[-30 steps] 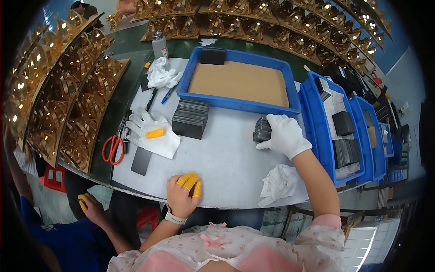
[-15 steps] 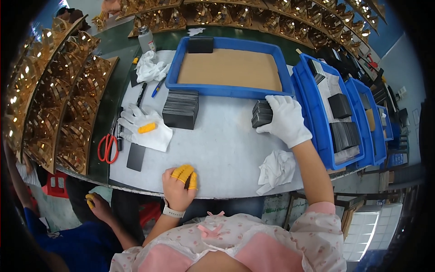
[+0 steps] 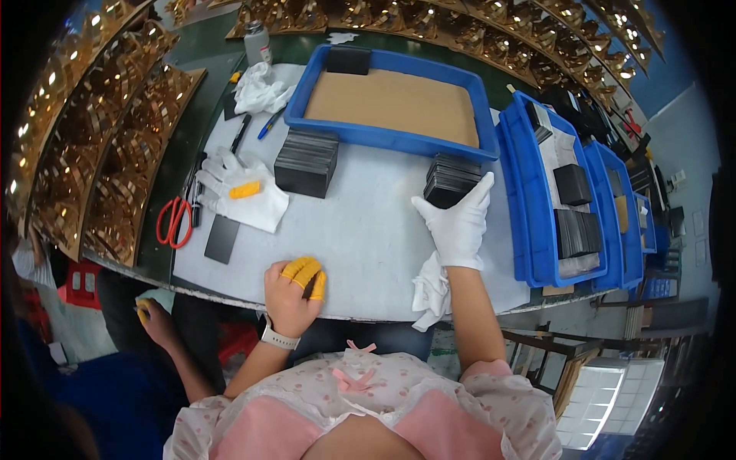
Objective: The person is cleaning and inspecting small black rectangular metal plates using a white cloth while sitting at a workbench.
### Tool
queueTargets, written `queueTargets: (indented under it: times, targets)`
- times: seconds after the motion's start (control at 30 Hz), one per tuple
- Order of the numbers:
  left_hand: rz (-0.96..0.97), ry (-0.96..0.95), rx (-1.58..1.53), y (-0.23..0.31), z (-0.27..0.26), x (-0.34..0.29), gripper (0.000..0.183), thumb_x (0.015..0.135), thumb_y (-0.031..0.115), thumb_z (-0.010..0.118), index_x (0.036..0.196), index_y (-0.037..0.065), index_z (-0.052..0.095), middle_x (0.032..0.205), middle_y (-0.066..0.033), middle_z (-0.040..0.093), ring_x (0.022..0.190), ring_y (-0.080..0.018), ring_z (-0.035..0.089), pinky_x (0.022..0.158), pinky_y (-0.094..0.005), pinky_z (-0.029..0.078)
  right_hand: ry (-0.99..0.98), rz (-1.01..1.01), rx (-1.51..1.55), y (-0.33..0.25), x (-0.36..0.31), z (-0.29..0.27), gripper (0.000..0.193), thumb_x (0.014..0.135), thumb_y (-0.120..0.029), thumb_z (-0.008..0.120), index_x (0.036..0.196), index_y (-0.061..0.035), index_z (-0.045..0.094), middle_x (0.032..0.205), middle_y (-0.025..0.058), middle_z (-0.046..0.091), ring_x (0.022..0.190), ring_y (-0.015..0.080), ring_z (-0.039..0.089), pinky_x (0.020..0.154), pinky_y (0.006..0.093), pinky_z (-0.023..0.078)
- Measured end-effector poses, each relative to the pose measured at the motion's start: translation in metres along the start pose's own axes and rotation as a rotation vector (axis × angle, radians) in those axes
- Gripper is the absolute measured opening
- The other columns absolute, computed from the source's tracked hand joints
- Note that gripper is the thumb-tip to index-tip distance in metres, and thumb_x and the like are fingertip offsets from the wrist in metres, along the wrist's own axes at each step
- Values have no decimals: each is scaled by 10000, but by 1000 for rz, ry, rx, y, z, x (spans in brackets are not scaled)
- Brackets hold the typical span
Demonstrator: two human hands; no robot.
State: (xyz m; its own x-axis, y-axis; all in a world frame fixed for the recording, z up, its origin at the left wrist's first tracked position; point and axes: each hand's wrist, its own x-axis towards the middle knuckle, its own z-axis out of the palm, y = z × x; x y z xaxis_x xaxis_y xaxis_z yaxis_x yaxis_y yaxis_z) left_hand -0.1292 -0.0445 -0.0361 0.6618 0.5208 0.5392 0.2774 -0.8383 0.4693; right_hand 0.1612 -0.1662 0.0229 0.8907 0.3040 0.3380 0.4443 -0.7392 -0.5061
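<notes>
My right hand (image 3: 458, 221), in a white glove, grips a small stack of black square plates (image 3: 447, 181) standing on the white table top (image 3: 368, 230), just in front of the big blue tray. My left hand (image 3: 293, 290) wears yellow finger cots and rests curled at the table's near edge, with a small dark piece between its fingers. A taller stack of black plates (image 3: 307, 162) stands to the left of the middle. The large blue tray (image 3: 391, 138) holds a brown cardboard sheet and a black box at its far corner.
Red scissors (image 3: 172, 222), a single black plate (image 3: 222, 238), a spare white glove with a yellow cot (image 3: 244, 192), pens and crumpled cloths (image 3: 431, 290) lie around. Blue bins (image 3: 563, 207) with black parts stand at the right. Another person's hand (image 3: 149, 318) is at lower left.
My right hand has drawn the small black stack a little toward the table's middle, fingers spreading over it. My left hand has stayed at the near edge.
</notes>
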Motion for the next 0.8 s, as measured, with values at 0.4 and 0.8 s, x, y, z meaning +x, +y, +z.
queueTargets:
  times: [0.4, 0.8]
  targets:
    - [-65, -4, 33, 1, -7, 0, 234, 835, 151, 824, 1058, 96, 776, 1110, -44, 751, 1029, -312, 641, 900, -441, 495, 132, 167, -22, -17, 7, 34, 1313, 707, -376, 970, 1629, 16, 121, 1528, 336, 400, 1406, 494, 476, 1160, 527, 466]
    - [-76, 23, -45, -9, -13, -13, 231, 884, 216, 771, 1079, 93, 792, 1136, -40, 754, 1060, -290, 621, 951, -434, 488, -182, -410, 133, -8, -86, -65, 737, 980, -188, 745, 1589, 43, 401, 1599, 255, 452, 1486, 394, 440, 1232, 480, 357]
